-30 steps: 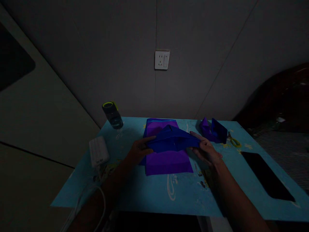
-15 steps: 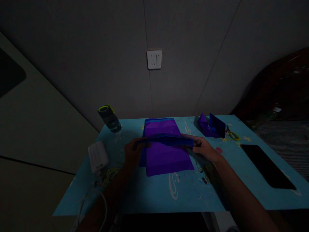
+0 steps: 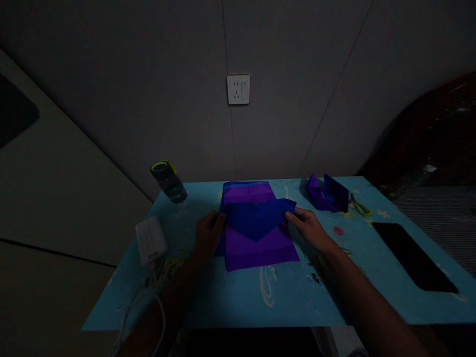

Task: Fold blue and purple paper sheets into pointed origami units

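A folded blue paper (image 3: 256,218) with a point at its lower middle is held between my hands. My left hand (image 3: 208,232) pinches its left end, and my right hand (image 3: 307,225) grips its right end between thumb and fingers. Beneath it, purple sheets (image 3: 256,253) lie on the table, with blue sheets showing at their left and top edges. Folded purple and blue paper shapes (image 3: 327,193) stand at the back right of the table.
On the blue table (image 3: 230,302) are a dark bottle (image 3: 169,182) at back left, a white power bank (image 3: 151,240) with a cable, yellow-handled scissors (image 3: 361,208) and a black phone-like slab (image 3: 412,255) at right. A wall socket (image 3: 238,89) is behind.
The blue paper has tilted from nearly edge-on to showing its broad face, with its point hanging toward me. Both hands have turned with it, still holding its ends.
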